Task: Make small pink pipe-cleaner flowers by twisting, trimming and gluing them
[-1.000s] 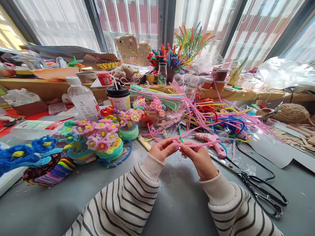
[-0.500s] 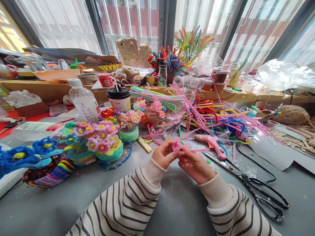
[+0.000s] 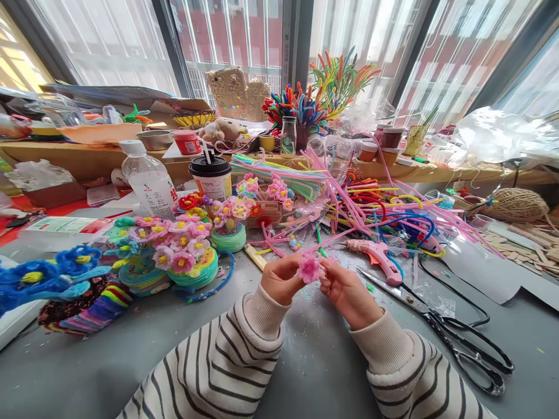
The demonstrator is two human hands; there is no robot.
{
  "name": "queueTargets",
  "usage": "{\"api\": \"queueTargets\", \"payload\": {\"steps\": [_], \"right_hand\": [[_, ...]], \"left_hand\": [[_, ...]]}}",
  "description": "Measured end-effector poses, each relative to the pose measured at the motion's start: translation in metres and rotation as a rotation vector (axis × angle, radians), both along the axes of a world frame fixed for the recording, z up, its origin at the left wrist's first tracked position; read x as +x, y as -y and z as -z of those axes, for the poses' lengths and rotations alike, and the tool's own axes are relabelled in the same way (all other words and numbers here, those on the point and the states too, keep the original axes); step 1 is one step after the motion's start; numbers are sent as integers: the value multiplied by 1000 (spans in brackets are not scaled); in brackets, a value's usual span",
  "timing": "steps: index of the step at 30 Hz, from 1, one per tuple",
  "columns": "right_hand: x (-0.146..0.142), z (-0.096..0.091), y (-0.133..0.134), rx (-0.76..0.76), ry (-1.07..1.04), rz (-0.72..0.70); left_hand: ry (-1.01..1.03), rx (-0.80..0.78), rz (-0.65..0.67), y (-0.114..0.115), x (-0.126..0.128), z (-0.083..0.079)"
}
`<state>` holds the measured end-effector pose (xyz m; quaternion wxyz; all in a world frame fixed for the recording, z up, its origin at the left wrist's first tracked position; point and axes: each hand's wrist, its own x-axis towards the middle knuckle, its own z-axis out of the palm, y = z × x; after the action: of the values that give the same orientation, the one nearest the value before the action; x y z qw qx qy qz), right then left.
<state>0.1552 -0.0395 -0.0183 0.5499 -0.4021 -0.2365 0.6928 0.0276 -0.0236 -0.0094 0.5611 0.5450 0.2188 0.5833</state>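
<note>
A small pink pipe-cleaner flower (image 3: 310,269) is held up above the grey table (image 3: 305,361), its fuzzy petals facing me. On its left side my left hand (image 3: 282,279) pinches it between thumb and fingers. My right hand (image 3: 350,291) closes on its right edge, fingertips pressed to the petals. What lies behind the flower is hidden. Just beyond my right hand lies a pink glue gun (image 3: 381,259). Large black-handled scissors (image 3: 454,334) rest on the table to the right.
Pots of finished pipe-cleaner flowers (image 3: 183,247) stand at the left, near a plastic bottle (image 3: 151,183) and a lidded drink cup (image 3: 211,177). Loose pipe cleaners (image 3: 384,203) are heaped behind my hands. A twine ball (image 3: 517,203) sits far right, by wooden sticks (image 3: 519,250).
The flower has come slightly lower and turned so its petals face me more fully. My left hand has shifted a little left and down with it. The right hand stays close by.
</note>
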Motion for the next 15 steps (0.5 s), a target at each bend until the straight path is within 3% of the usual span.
{"api": "queueTargets", "payload": {"steps": [5,8,11,15], "right_hand": [[1,-4,1,81,252,138],[4,-11,4,337,498,227],[7,-19,9,686,561,96],[7,-25,15,887,565,-117]], "left_hand": [[24,54,132,-1,-1,3],[-15,66,144,1,0,1],[-55,102,144,4,-1,-4],[-63,59,179,5,-1,-7]]}}
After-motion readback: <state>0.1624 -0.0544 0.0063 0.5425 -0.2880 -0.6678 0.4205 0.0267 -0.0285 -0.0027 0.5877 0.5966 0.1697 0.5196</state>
